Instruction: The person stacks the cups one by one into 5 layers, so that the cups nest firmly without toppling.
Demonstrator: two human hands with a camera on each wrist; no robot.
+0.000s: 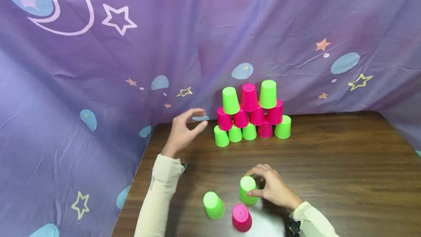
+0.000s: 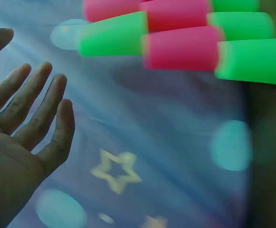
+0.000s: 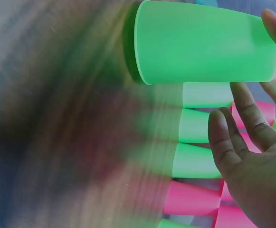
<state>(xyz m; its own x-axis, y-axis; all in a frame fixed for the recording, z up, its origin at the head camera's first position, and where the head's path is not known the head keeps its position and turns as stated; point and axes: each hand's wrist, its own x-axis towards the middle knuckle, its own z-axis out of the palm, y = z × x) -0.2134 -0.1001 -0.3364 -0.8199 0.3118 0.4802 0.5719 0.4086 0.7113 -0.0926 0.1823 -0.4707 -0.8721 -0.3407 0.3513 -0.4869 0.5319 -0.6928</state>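
Note:
My right hand [image 1: 275, 190] pinches an upside-down green cup [image 1: 248, 191] between thumb and fingers near the front of the table. In the right wrist view that green cup [image 3: 204, 42] spans the top, the thumb and fingertips at its narrow end. My left hand [image 1: 185, 129] is raised just left of a cup pyramid, thumb and fingers apart and nothing between them. The pyramid has green and pink cups at the bottom, pink cups [image 1: 225, 119] in the middle, and a pink cup [image 1: 249, 97] between two green ones on top.
Another green cup [image 1: 213, 205] and a pink cup [image 1: 241, 218] stand upside down on the brown wooden table [image 1: 345, 171], left of and in front of the right hand. A purple patterned curtain [image 1: 210, 39] hangs close behind the pyramid and along the left side.

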